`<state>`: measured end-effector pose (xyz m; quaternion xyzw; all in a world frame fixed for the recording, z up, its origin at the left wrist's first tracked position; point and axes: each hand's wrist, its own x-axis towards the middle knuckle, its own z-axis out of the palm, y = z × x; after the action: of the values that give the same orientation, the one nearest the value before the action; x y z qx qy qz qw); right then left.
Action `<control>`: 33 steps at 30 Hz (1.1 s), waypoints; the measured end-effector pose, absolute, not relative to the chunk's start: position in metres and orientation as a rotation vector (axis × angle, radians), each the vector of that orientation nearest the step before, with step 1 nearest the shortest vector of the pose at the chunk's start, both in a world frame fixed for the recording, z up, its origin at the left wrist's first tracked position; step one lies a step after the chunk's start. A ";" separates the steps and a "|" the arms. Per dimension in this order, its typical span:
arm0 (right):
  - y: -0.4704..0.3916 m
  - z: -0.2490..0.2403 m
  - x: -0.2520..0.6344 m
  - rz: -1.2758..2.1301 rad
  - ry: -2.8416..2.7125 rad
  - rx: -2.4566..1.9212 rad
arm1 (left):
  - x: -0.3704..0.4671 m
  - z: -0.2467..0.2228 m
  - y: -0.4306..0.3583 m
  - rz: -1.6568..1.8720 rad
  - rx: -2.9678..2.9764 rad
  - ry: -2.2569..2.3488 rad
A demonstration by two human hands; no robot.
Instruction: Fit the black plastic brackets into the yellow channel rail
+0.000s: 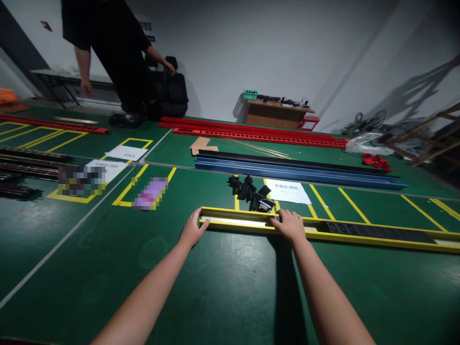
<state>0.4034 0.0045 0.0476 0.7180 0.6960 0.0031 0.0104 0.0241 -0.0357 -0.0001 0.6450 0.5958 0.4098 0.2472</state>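
Observation:
A long yellow channel rail (233, 225) with a pale inner floor lies across the green floor in front of me. My left hand (192, 229) grips its left end, thumb on the near side and fingers at the far wall. My right hand (290, 225) reaches into the channel farther right, its fingers closed around a small dark module (274, 220) that they largely cover. More black modules (377, 232) sit in a row inside the rail, to the right of that hand. Just beyond the rail is a loose pile of black modules (247, 189).
Blue rails (287, 172) and red rails (258, 135) lie farther back. A printed white sheet (288, 190) rests beyond my right hand. Dark rails (28, 158) are at left. A person in black (111, 52) stands at the back left. A low brown table (273, 115) is by the wall.

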 end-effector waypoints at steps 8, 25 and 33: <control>0.011 0.049 0.410 -0.060 2.213 2.180 | 0.024 -0.001 -0.035 1.101 1.748 1.643; -0.005 0.049 0.414 0.185 2.152 2.285 | 0.024 -0.002 -0.035 1.128 1.748 1.626; 0.006 0.054 0.446 -0.201 2.240 2.126 | 0.025 -0.001 -0.036 1.147 1.727 1.617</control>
<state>0.4461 0.0057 0.0544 0.6868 0.7236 -0.0648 0.0234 0.0249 -0.0358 -0.0013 0.6353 0.5951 0.4221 0.2534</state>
